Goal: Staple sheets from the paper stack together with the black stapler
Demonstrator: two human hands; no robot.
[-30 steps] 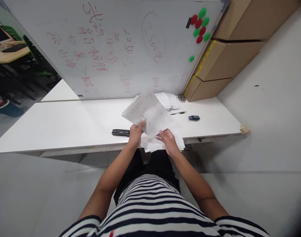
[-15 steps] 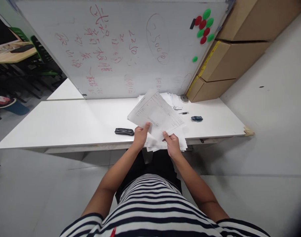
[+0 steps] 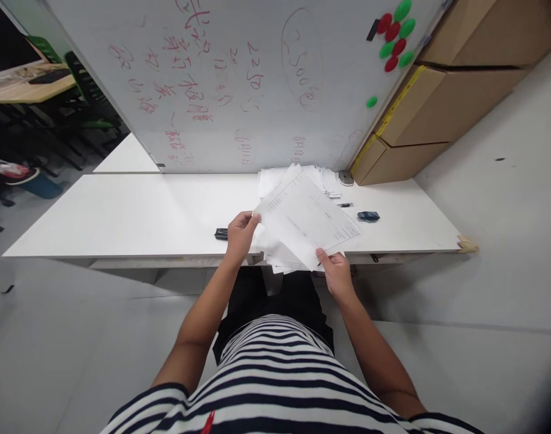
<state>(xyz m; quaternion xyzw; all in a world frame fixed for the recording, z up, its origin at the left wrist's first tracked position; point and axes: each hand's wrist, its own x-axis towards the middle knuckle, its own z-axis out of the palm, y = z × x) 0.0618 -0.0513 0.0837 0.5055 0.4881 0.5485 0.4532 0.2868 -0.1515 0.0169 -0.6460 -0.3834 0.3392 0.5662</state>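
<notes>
Printed paper sheets are held up at a slant above the white desk between my two hands. My left hand is closed, pinching their left corner between thumb and fingers. At the lower right corner my right hand grips them, thumb on top. Beneath them, more loose papers stick out over the desk's front edge. A black stapler lies just left of my left hand, partly hidden by it. Behind the held sheets a pile of papers rests against the whiteboard.
A whiteboard with red writing and round magnets stands at the back of the white desk. Cardboard boxes are stacked at the right. A small dark object, a pen and a grey rounded object lie on the desk's right part.
My left hand has moved left and up to the sheets' left corner, now covering part of the stapler. My right hand has shifted right, and the sheets have moved right with it.
</notes>
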